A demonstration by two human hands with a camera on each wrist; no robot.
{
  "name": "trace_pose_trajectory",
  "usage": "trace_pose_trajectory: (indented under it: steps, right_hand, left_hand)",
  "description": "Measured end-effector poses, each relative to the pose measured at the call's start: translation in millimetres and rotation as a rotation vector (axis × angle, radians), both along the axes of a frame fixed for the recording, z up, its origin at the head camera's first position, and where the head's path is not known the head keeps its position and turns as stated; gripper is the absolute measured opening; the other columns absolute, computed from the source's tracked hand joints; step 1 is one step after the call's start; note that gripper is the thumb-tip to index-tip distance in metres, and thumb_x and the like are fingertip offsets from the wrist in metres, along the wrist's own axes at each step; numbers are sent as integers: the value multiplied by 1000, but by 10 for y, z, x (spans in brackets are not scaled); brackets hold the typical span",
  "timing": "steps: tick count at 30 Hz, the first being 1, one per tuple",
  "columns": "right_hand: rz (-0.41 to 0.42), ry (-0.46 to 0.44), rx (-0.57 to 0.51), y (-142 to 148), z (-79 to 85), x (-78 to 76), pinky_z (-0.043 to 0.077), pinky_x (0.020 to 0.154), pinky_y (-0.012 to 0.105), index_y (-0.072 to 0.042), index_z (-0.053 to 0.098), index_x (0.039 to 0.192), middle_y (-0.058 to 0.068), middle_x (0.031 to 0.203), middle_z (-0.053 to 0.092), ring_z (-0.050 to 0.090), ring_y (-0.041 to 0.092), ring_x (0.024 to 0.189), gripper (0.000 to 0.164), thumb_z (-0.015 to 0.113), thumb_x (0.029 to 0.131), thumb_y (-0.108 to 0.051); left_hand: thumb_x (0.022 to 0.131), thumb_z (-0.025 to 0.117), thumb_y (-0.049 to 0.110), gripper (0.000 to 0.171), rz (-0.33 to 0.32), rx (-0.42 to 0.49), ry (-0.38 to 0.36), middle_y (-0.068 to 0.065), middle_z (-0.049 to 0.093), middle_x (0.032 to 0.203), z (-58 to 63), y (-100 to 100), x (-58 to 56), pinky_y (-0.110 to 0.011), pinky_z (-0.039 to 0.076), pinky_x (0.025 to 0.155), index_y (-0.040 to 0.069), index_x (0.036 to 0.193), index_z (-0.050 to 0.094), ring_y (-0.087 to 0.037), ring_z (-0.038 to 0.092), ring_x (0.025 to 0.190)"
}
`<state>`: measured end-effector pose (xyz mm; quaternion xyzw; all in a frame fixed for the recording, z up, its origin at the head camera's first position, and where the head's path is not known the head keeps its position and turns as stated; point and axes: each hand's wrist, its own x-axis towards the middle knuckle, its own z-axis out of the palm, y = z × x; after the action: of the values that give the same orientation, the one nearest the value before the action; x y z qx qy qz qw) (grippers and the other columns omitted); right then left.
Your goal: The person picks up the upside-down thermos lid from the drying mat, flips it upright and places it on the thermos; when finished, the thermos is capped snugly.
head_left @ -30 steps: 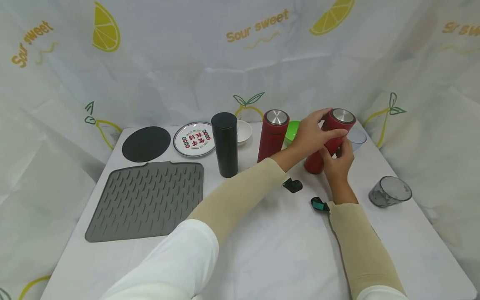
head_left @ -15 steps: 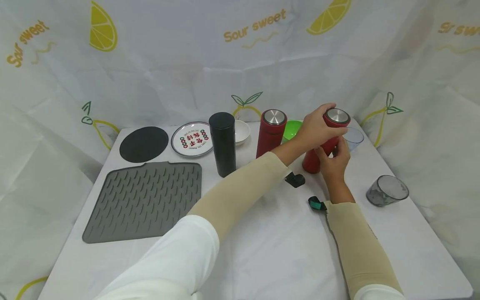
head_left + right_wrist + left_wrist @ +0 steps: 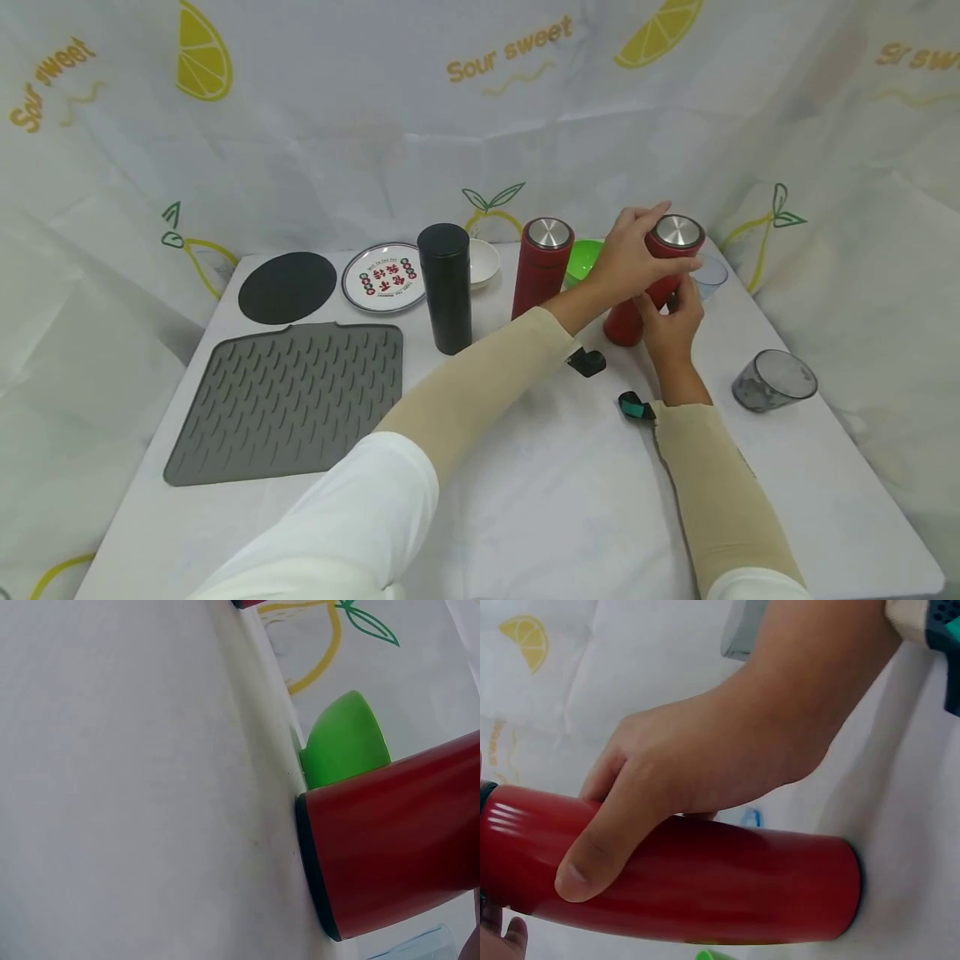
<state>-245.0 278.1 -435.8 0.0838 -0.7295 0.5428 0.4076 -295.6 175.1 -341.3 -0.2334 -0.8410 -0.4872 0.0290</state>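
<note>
Toward the right of the desk, the left hand curls its fingers round the upper part of the rightmost glossy red cylindrical bottle; the right hand grips lower, seemingly for steadiness. Only the head view shows its round silver lid; the right wrist view adds the black base rim.

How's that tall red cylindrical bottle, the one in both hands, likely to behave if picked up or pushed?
The tall red cylindrical bottle is probably stiff, as it shows no dent under the right hand. Smooth and glossy, it may be slippery. Being tall and narrow, it could tip if pushed up high.
</note>
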Motion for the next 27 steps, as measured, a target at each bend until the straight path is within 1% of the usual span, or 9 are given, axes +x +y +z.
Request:
trace_pose_trajectory:
  steps: [4,7,10,12,16,19,22,25,27]
  right_hand:
    - [6,21,6,21,-15,-11,48,90,23,-6,61,127,-9,111,57,55,16,103,57,79,82,-37]
    - [2,4,0,19,-18,-14,48,91,25,-10,61,128,-10,112,57,55,16,106,53,78,84,-33]
    - [-12,-19,3,6,-9,0,48,93,27,-12,60,130,-8,114,57,55,15,109,51,77,85,-27]
    - [-20,-23,10,-5,-2,10,47,91,25,-9,60,129,-7,115,57,55,14,106,50,77,85,-24]
    - [-14,-14,3,-22,18,8,47,84,21,-5,61,127,-10,111,56,54,11,98,48,77,84,-17]
    - [-5,-1,1,-22,13,-1,47,84,20,-4,60,128,-13,109,54,54,11,97,48,74,83,-12]
    - [-7,8,-10,-23,9,-15,47,84,19,-3,61,127,-13,108,54,55,11,97,47,73,83,-12]
    - [-22,11,-11,-24,9,-16,46,79,19,-1,61,125,-12,106,54,53,11,94,46,73,82,-14]
    - [-24,7,-4,-27,10,-16,47,84,20,-3,61,126,-13,108,54,54,11,98,47,73,82,-14]
  left_hand:
    - [78,81,43,96,-62,70,-37,12,47,137,-53,-61,-7,-15,41,93,25,155,27,3,44,121]
    - [84,78,35,90,-158,132,-93,12,46,142,-64,-116,-43,-17,39,98,25,155,24,5,40,127]
    - [86,76,32,87,-223,128,-124,12,43,145,-59,-136,-61,-18,38,99,25,155,24,5,38,128]
    - [83,78,35,90,-205,107,-114,11,42,144,-59,-108,-42,-17,39,96,25,155,25,3,40,125]
    - [73,83,47,97,-44,65,4,11,42,135,-56,-13,9,-12,42,87,23,151,30,5,41,115]
    - [73,83,49,88,55,66,96,10,47,128,-82,13,37,-10,43,83,21,145,41,5,42,110]
    - [77,81,45,76,58,85,140,9,51,126,-118,-11,52,-9,42,83,18,140,48,5,45,108]
    - [81,78,45,73,31,84,144,9,53,127,-140,-36,60,-8,41,84,18,141,49,6,46,109]
    - [82,77,44,72,18,82,143,8,53,128,-150,-47,56,-7,40,85,17,142,48,6,45,110]
